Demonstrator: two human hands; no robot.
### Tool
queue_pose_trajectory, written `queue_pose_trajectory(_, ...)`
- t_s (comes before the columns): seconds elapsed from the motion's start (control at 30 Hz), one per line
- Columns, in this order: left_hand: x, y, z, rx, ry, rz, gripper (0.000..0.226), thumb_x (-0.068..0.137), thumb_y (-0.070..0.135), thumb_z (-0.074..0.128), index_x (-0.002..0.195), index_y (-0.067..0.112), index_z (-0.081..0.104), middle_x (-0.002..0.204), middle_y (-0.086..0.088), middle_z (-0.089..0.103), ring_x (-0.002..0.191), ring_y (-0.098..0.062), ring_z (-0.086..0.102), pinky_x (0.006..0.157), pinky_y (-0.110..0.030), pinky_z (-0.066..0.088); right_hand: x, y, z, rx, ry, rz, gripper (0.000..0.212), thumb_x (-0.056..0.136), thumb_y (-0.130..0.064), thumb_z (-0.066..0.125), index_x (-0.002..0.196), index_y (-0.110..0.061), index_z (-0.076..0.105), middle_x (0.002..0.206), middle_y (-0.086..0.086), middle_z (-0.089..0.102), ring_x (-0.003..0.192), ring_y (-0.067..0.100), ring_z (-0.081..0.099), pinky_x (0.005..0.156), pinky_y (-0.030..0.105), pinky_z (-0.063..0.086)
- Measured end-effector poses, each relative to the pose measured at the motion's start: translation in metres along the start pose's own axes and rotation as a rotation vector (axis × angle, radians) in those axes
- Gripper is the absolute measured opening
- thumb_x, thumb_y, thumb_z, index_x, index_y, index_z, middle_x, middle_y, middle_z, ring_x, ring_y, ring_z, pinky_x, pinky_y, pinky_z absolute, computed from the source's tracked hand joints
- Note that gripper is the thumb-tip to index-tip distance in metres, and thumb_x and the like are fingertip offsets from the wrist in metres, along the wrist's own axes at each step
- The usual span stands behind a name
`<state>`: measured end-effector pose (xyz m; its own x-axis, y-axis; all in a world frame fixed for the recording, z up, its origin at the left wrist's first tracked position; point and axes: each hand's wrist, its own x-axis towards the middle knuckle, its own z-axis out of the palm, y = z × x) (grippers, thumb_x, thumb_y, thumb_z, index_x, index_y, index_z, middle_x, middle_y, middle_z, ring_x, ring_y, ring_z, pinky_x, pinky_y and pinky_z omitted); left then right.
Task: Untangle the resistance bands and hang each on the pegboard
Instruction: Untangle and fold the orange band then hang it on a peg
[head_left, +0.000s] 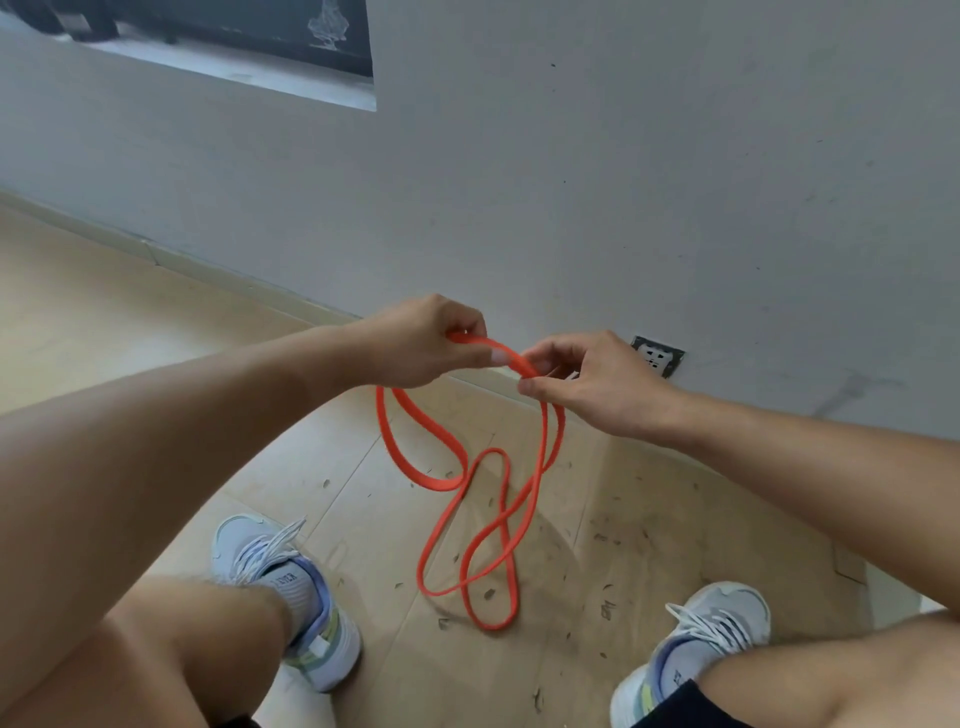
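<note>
An orange resistance band (470, 525) hangs in twisted, crossing loops from both my hands down toward the floor between my feet. My left hand (423, 345) pinches the band's top end between thumb and fingers. My right hand (597, 384) grips the same band a short way to the right, where the strands bunch together. No pegboard is in view, and I see only this one orange band.
A grey wall (571, 182) stands close in front, with a socket (657, 356) low on it just behind my right hand. A dark picture (234, 36) hangs at the upper left. My sneakers (291, 597) (696, 654) stand on the scuffed beige floor.
</note>
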<state>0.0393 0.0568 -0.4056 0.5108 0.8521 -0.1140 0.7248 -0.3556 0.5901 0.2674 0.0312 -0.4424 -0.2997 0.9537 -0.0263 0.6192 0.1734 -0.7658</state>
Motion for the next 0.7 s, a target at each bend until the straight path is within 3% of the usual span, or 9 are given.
queue_pose_trajectory(0.13,-0.001,0.009,0.001,-0.123,0.121,0.075,0.033,0.095,0.050,0.062,0.089,0.018,0.068,0.060,0.007,0.041,0.049,-0.006,0.035,0.048,-0.018,0.029,-0.001,0.000,0.006,0.073,-0.045,0.032,0.008,0.089,-0.025,0.080,0.097,-0.022,0.081,0.089,0.001,0.079,0.083,0.010,0.075,0.082,0.020,0.057)
queue_pose_trajectory(0.27,-0.003,0.010,-0.001,-0.278,0.224,0.066,0.035,0.097,0.045,0.061,0.092,0.012,0.067,0.068,0.002,0.052,0.064,-0.013,0.049,0.064,-0.034,0.046,0.000,0.009,0.012,0.038,-0.113,0.101,0.006,0.088,-0.018,0.081,0.093,-0.019,0.078,0.091,0.002,0.079,0.087,0.013,0.075,0.089,0.031,0.059)
queue_pose_trajectory(0.37,-0.004,0.005,-0.009,-0.367,0.278,-0.004,0.034,0.099,0.043,0.061,0.088,0.011,0.066,0.069,0.002,0.052,0.065,-0.012,0.051,0.069,-0.031,0.050,0.004,0.011,0.006,0.112,-0.002,0.101,0.014,0.090,-0.014,0.078,0.097,-0.026,0.077,0.094,0.002,0.079,0.092,0.014,0.076,0.097,0.039,0.059)
queue_pose_trajectory(0.43,-0.006,0.000,-0.011,-0.390,0.232,-0.049,0.034,0.099,0.043,0.059,0.085,0.013,0.066,0.069,0.001,0.052,0.066,-0.014,0.051,0.071,-0.032,0.050,0.007,0.006,0.000,0.196,0.092,0.087,0.021,0.094,-0.012,0.074,0.106,-0.029,0.076,0.096,0.003,0.079,0.094,0.016,0.077,0.097,0.041,0.060)
queue_pose_trajectory(0.5,-0.008,-0.002,-0.010,-0.396,0.158,-0.077,0.041,0.097,0.051,0.058,0.088,0.012,0.067,0.068,0.001,0.054,0.065,-0.014,0.052,0.075,-0.039,0.052,0.009,-0.002,-0.006,0.142,0.147,0.043,0.025,0.097,-0.015,0.071,0.117,-0.028,0.076,0.095,0.001,0.078,0.092,0.016,0.076,0.094,0.038,0.061)
queue_pose_trajectory(0.6,-0.009,0.004,-0.005,-0.424,0.077,-0.087,0.056,0.087,0.065,0.056,0.093,0.010,0.068,0.067,0.001,0.054,0.064,-0.012,0.052,0.077,-0.039,0.055,0.005,-0.018,-0.012,-0.063,0.135,-0.065,0.030,0.099,-0.020,0.069,0.127,-0.031,0.073,0.093,-0.009,0.071,0.088,0.009,0.067,0.082,0.022,0.054)
queue_pose_trajectory(0.7,-0.007,0.014,0.000,-0.478,0.044,-0.073,0.049,0.094,0.059,0.054,0.090,0.011,0.067,0.064,0.004,0.051,0.063,-0.013,0.049,0.074,-0.038,0.051,0.001,-0.028,-0.010,-0.105,0.103,-0.144,0.031,0.098,-0.023,0.070,0.128,-0.032,0.072,0.094,-0.017,0.066,0.088,0.004,0.063,0.079,0.014,0.049)
